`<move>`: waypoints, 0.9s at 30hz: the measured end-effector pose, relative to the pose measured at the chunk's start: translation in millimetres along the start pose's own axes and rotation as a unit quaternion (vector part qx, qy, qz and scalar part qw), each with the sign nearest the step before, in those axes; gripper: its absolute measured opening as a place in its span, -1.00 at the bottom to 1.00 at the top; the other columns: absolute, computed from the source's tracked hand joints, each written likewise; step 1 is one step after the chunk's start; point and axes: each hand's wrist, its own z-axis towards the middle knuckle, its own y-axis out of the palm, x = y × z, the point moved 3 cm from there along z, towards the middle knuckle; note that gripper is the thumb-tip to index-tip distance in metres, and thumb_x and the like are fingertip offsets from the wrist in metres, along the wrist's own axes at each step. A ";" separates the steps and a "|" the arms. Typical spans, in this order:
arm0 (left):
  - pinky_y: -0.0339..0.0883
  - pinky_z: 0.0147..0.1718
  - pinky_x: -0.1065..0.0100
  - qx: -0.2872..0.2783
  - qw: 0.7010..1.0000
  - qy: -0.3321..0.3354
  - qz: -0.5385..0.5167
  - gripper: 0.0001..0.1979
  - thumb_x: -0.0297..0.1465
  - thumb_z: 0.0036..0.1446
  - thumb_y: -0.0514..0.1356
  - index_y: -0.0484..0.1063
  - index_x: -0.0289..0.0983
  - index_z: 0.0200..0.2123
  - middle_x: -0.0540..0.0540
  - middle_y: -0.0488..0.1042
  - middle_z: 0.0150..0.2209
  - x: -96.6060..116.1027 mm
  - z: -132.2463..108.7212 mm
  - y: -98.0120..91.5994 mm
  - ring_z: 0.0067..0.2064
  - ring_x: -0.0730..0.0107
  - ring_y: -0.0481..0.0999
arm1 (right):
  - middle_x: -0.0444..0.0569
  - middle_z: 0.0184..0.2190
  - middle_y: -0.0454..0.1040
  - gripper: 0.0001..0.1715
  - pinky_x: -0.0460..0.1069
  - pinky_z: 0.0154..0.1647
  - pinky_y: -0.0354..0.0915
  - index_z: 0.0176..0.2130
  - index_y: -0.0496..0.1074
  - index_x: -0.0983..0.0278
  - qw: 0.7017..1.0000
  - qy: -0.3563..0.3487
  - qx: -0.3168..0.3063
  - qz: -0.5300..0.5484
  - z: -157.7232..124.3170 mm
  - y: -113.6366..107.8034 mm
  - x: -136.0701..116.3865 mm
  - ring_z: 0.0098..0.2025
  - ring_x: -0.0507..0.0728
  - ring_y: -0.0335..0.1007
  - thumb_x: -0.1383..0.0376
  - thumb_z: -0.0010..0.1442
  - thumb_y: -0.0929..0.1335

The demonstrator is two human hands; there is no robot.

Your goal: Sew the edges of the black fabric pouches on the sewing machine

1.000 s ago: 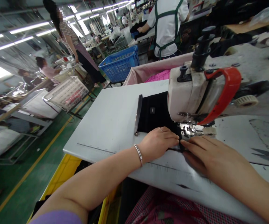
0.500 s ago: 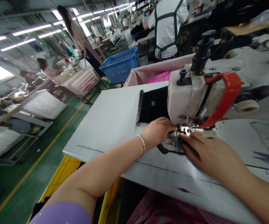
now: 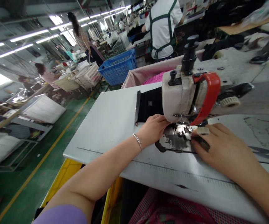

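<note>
A black fabric piece (image 3: 149, 104) with a small grey label lies on the sewing machine's table, a zipper (image 3: 137, 107) along its left edge. Its right part is hidden behind the sewing machine head (image 3: 177, 96). My left hand (image 3: 154, 129) rests on the fabric's near edge, fingers together and tips beside the presser foot (image 3: 183, 129). To the right of the foot is my right hand (image 3: 223, 146), thumb and fingers drawn together close to the metal plate (image 3: 174, 141). What they hold, if anything, is hidden. A pale band (image 3: 203, 131) appears around one finger.
Scissors (image 3: 267, 153) lie at the right on the white table (image 3: 111, 118). A red lever guard (image 3: 210, 93) curves down the machine's front. Beyond the table stand a pink-lined bin (image 3: 134, 77) and a blue crate (image 3: 119, 67). A co-worker (image 3: 162, 31) works behind them.
My right hand has moved right, away from my left hand, uncovering more of the presser foot and plate. My left hand stays on the fabric. The whole view has shifted slightly.
</note>
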 end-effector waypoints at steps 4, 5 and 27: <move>0.43 0.11 0.08 -0.096 0.995 -0.001 0.034 -0.61 -0.39 0.41 0.06 0.39 -0.30 0.24 -0.26 0.46 0.10 17.5 -8.0 -23.0 0.11 0.11 0.46 | 0.08 -0.27 0.47 -0.85 0.17 -0.14 0.33 -0.18 0.45 0.26 0.999 -0.001 0.008 0.033 2.8 1.2 1.4 -0.20 0.28 0.37 0.24 0.35 0.33; 0.44 0.09 0.12 -0.116 0.993 0.004 0.028 -0.60 -0.37 0.42 0.06 0.39 -0.32 0.24 -0.26 0.47 0.06 23.7 -11.1 -26.4 0.06 0.14 0.49 | 0.09 -0.25 0.48 -0.84 0.16 -0.16 0.34 -0.16 0.45 0.27 0.999 0.010 0.017 0.040 4.2 1.1 1.8 -0.20 0.28 0.37 0.24 0.38 0.31; 0.18 0.43 0.15 -0.049 0.993 0.073 -0.073 -0.56 -0.57 0.39 0.03 0.32 -0.28 0.28 -0.15 0.35 0.34 16.2 -27.1 0.6 0.40 0.36 0.26 | 0.11 0.03 0.54 -0.58 0.23 0.09 0.39 0.12 0.47 0.35 0.985 -0.144 0.012 0.089 -18.5 7.2 -28.5 0.01 0.26 0.47 0.49 0.30 0.30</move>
